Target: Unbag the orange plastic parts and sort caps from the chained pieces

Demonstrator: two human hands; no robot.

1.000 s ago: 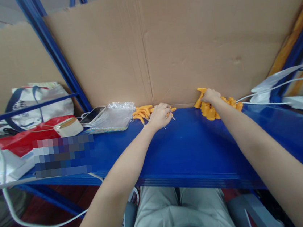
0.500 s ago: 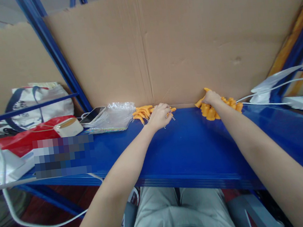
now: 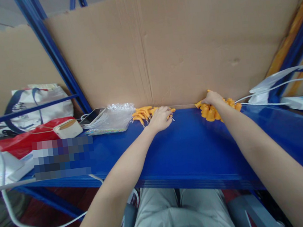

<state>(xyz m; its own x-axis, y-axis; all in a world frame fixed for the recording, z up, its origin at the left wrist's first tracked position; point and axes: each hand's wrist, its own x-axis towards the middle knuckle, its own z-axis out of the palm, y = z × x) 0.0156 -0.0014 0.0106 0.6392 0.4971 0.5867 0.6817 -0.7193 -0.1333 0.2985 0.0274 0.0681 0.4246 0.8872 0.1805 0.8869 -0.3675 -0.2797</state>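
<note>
My left hand (image 3: 160, 119) rests, fingers curled, over yellow-orange curved keychains; one keychain (image 3: 169, 117) shows at its fingers, with a bit of metal chain hanging out. Left of this hand lies a small pile of similar keychains (image 3: 141, 113) with short chains. My right hand (image 3: 212, 98) is closed around a yellow piece with a flared end (image 3: 199, 104); a tip pokes out above the hand, and the middle is hidden by the fingers. Just beneath and beside the right hand sits a heap of yellow flared pieces (image 3: 209, 113), partly covered by the wrist.
A blue shelf top (image 3: 183, 150) backs onto a cardboard sheet (image 3: 182, 44). On the left are clear plastic bags (image 3: 114, 119), a phone (image 3: 94, 116), a red bag (image 3: 33, 136), a white device (image 3: 68, 129) and a power strip (image 3: 12, 165). White cables (image 3: 265, 103) lie at right.
The yellow piece in my right hand has tipped and sunk lower, so less of it shows above the fingers. My left hand stays over the keychains.
</note>
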